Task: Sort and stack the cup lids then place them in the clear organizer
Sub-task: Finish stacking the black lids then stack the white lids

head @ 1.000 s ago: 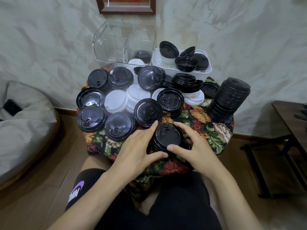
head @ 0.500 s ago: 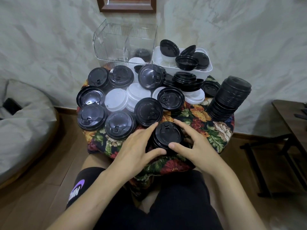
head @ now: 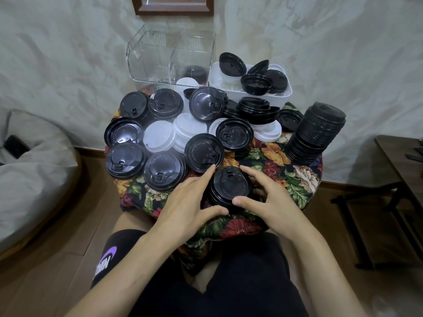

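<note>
From your head camera: both of your hands are wrapped round a short stack of black lids (head: 231,188) at the near edge of the small table, which is covered by a floral cloth (head: 295,177). Your left hand (head: 187,202) cups the stack's left side, with the forefinger reaching along its far edge and the thumb curled in at the near edge. Your right hand (head: 267,200) mirrors it on the right side, with the thumb tip resting on the near rim of the top lid. So each hand is grasping that stack, which sits on the cloth between them.

Loose black lids (head: 124,160) lie spread over the left and middle of the table, some face up and some upside down, with white lids (head: 158,136) among them. A tall stack of black lids (head: 318,131) leans at the right edge of the table.

The clear organizer (head: 169,58) stands at the far side against the wall. Something dark shows through its right compartment, too blurred to name. Just to its right is a white tub (head: 258,98) holding several black lids, tilted at odd angles.

A grey beanbag (head: 34,170) lies on the floor to the left, and a dark side table (head: 402,161) stands to the right.
</note>
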The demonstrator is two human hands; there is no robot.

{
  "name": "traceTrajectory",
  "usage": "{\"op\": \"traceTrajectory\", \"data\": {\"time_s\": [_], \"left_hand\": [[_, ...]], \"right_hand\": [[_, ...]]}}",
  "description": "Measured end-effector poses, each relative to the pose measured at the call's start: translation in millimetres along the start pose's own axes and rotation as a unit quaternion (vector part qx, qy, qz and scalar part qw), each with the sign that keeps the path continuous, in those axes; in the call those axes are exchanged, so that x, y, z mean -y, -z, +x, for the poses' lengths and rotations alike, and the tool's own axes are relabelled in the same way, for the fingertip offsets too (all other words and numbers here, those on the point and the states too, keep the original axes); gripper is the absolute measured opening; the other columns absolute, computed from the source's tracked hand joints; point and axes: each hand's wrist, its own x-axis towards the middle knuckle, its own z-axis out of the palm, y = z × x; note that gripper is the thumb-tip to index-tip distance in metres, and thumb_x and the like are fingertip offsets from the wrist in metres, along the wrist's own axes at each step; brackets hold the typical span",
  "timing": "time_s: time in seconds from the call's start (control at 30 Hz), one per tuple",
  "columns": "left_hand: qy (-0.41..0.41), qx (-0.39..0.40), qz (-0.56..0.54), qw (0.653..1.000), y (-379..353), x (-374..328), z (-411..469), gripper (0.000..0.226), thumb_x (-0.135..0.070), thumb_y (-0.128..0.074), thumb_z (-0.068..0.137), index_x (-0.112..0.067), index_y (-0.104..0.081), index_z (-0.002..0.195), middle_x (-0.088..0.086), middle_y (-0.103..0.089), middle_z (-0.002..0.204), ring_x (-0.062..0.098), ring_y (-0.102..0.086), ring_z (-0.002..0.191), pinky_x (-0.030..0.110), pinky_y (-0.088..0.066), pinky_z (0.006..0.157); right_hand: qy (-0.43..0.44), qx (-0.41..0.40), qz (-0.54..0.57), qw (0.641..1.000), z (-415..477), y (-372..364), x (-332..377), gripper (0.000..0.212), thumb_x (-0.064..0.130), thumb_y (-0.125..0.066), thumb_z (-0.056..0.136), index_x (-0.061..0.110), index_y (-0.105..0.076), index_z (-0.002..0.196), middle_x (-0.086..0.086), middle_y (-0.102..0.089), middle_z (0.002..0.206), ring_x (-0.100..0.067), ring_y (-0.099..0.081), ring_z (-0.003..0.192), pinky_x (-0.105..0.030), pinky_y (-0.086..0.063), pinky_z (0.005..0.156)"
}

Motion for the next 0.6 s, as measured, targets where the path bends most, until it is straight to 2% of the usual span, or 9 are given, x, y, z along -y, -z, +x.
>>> {"op": "traceTrajectory", "data": {"time_s": [0.07,0.13,0.23,0.33,0.43,0.5,0.6], "left_hand": [[-0.003,-0.002,0.001,1.000,-0.1,0.2,0.4,0.109,-0.080,-0.061,0.070,-0.046,-0.013,0.162,-0.007,-0.054,0.145,0.009,-0.043,0.138,0.029,-0.038,0.112],[-0.005,-0.008,0.001,1.000,-0.4,0.0,0.4,0.107,-0.074,-0.069,0.074,-0.047,-0.014,0.162,-0.008,-0.055,0.143,0.009,-0.044,0.135,0.028,-0.038,0.109],[-0.018,-0.015,-0.007,1.000,0.7,-1.3,-0.7,0.101,-0.066,-0.075,0.078,-0.053,-0.018,0.160,-0.012,-0.056,0.139,0.007,-0.046,0.131,0.025,-0.038,0.106],[-0.034,-0.020,-0.006,0.999,2.0,-2.6,-1.2,0.098,-0.063,-0.075,0.079,-0.049,-0.021,0.160,-0.013,-0.056,0.142,0.006,-0.045,0.133,0.026,-0.037,0.110],[-0.044,-0.006,0.002,0.999,2.9,-1.7,-0.5,0.098,-0.067,-0.070,0.081,-0.046,-0.017,0.162,-0.015,-0.053,0.148,0.007,-0.042,0.136,0.030,-0.037,0.112],[-0.049,0.008,0.001,0.999,4.3,-1.1,-1.0,0.100,-0.078,-0.062,0.080,-0.046,-0.014,0.162,-0.018,-0.048,0.152,0.006,-0.040,0.138,0.032,-0.036,0.114],[-0.047,-0.001,-0.018,0.999,4.6,-2.9,-2.7,0.093,-0.085,-0.049,0.083,-0.048,-0.018,0.161,-0.021,-0.049,0.151,0.002,-0.040,0.136,0.031,-0.036,0.113]], "right_hand": [[-0.005,-0.006,-0.009,1.000,0.1,-1.0,-0.1,0.078,0.048,-0.085,0.079,0.050,-0.048,0.147,0.031,-0.056,0.139,0.005,-0.055,0.128,-0.034,-0.046,0.113],[-0.006,-0.009,-0.015,1.000,0.2,-1.3,0.0,0.079,0.049,-0.086,0.079,0.048,-0.047,0.148,0.029,-0.055,0.141,0.002,-0.054,0.131,-0.035,-0.045,0.114],[-0.003,-0.013,-0.023,1.000,0.2,-2.0,1.1,0.082,0.056,-0.084,0.075,0.046,-0.049,0.148,0.027,-0.057,0.139,0.003,-0.055,0.128,-0.034,-0.047,0.111],[-0.008,-0.024,-0.019,1.000,0.9,-1.7,2.8,0.086,0.062,-0.082,0.067,0.045,-0.052,0.146,0.029,-0.059,0.129,0.007,-0.057,0.121,-0.029,-0.048,0.107],[-0.013,-0.034,-0.012,0.999,1.9,-2.5,-1.3,0.086,0.067,-0.083,0.065,0.048,-0.053,0.143,0.026,-0.061,0.130,0.002,-0.059,0.120,-0.032,-0.050,0.105],[-0.010,-0.028,-0.009,1.000,2.7,-3.0,-6.0,0.085,0.072,-0.084,0.065,0.051,-0.053,0.141,0.024,-0.062,0.132,0.001,-0.059,0.120,-0.031,-0.049,0.104],[-0.015,0.024,0.038,0.999,5.8,6.6,-4.5,0.075,0.056,-0.085,0.071,0.046,-0.056,0.139,0.020,-0.065,0.132,0.004,-0.059,0.121,-0.023,-0.048,0.104]]}}
